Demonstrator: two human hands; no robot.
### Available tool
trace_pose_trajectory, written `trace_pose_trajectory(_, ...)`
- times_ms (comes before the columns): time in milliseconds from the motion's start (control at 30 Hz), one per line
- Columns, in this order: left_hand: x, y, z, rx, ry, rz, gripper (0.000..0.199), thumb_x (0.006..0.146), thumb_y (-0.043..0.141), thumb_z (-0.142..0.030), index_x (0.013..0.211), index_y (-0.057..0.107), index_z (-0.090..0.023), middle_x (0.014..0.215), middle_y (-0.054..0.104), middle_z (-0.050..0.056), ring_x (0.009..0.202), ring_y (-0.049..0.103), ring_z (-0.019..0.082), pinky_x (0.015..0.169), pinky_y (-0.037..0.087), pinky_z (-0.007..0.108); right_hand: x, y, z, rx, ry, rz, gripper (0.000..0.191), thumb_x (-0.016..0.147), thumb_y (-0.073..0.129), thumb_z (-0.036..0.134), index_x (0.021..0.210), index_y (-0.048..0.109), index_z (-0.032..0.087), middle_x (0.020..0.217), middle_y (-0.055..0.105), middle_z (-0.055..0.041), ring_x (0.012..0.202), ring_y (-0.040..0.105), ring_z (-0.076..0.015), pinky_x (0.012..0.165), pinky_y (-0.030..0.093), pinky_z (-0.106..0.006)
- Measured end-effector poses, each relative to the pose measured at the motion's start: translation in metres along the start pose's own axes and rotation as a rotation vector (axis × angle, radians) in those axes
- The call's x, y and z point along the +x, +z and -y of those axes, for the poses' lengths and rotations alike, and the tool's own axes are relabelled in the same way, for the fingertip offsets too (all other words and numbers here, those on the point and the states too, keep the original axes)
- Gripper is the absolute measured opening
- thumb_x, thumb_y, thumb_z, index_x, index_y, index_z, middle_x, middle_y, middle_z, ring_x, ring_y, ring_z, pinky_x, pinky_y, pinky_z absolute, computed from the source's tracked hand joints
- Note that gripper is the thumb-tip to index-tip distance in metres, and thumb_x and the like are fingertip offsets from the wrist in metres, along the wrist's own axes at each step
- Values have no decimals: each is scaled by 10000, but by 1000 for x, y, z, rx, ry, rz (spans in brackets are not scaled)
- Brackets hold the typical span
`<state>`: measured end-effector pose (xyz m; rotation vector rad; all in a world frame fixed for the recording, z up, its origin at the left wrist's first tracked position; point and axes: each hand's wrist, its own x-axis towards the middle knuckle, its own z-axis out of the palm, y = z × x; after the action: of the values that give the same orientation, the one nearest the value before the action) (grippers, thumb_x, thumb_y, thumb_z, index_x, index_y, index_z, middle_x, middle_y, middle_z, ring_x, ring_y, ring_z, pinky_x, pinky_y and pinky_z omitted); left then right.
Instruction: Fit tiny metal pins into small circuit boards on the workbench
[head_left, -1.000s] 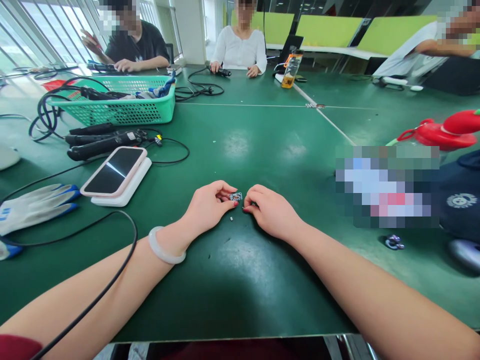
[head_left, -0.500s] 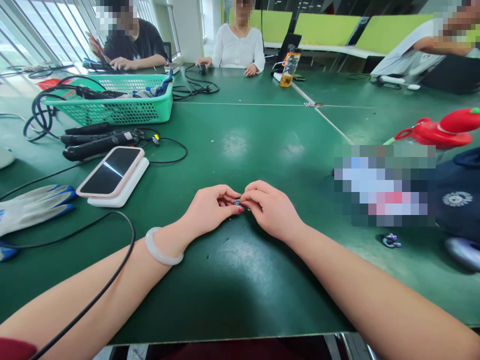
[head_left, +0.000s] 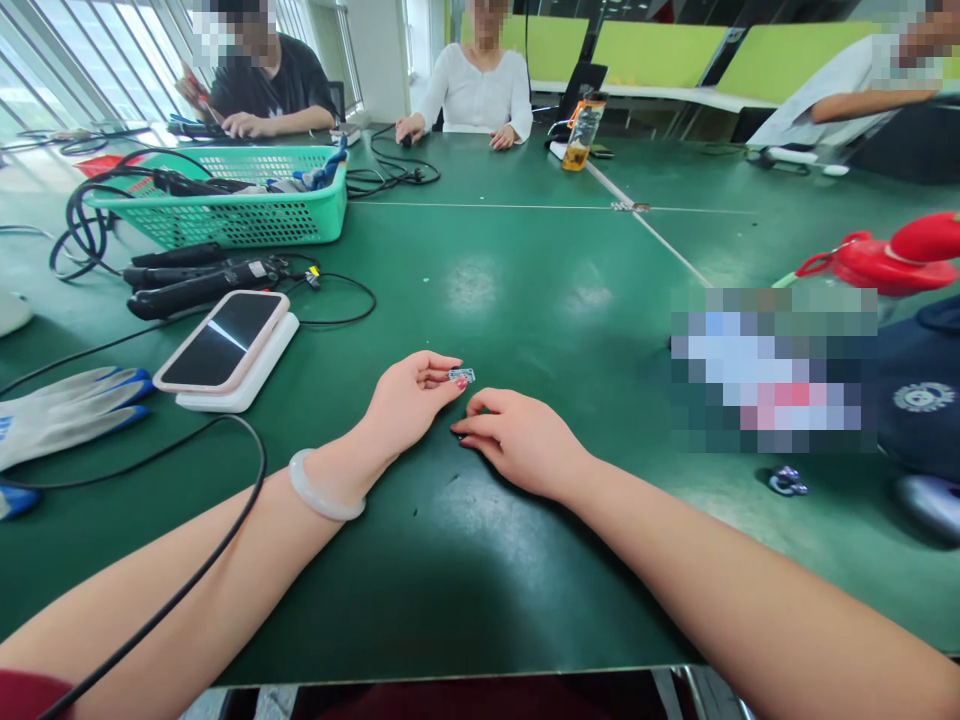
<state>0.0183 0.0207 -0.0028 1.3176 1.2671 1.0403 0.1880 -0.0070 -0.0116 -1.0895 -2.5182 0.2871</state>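
Between the thumb and fingers of my left hand (head_left: 409,405) is a small flat rectangular piece (head_left: 463,375) with a light grey-blue patterned face, held just above the green table (head_left: 510,560). Its kind is too small to make out. My right hand (head_left: 529,440) rests lower and nearer to me, its thumb and fingertips closed close to the tabletop. A tiny dark thing (head_left: 457,432) shows at those fingertips, but I cannot tell what it is. The two hands are apart. A white bangle (head_left: 319,490) circles my left wrist.
To the left lie a phone (head_left: 221,340) on a white box, grey-blue gloves (head_left: 67,415) and black cabled tools (head_left: 202,285). A green basket (head_left: 262,222) stands behind them. A shiny small object (head_left: 787,482) and dark bag (head_left: 919,390) are right. A black cable (head_left: 251,500) crosses my left forearm.
My hands, earlier together at the small piece, have separated. The left has risen slightly away with the piece; the right has moved down and a little left, toward the tabletop.
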Motion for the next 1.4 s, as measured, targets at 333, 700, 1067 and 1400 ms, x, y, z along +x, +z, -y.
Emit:
trace_pose_trajectory(333,-1,0,4,45,42,41,321,660,754,-283,924,640,-139,883,710,68,805,658,163,842,517,362,1,-12,-7,10,115,-180,147,877,560,269,826,683,208,917,651,-28,821,594,-138,738,455,-264)
trace_pose_trajectory(700,-6,1,4,22,90,104,333,624,790,-332,838,615,-146,845,704,52,745,646,150,775,527,342,1,-14,-12,-131,129,-373,200,895,523,285,817,689,205,887,657,-39,805,580,-146,712,449,-257)
trace_pose_trajectory(1067,-8,1,-5,-164,10,99,306,615,798,-326,796,634,-142,758,695,26,719,633,129,758,493,303,-1,-17,-11,-41,191,-398,202,899,522,272,941,719,253,931,688,-24,845,609,-148,760,472,-276)
trace_pose_trajectory(1400,-6,2,-3,-117,-11,93,311,620,794,-318,825,640,-142,849,721,55,782,643,143,805,493,319,0,-22,-29,114,358,30,40,782,657,228,756,687,222,867,627,-1,760,585,-125,682,452,-264)
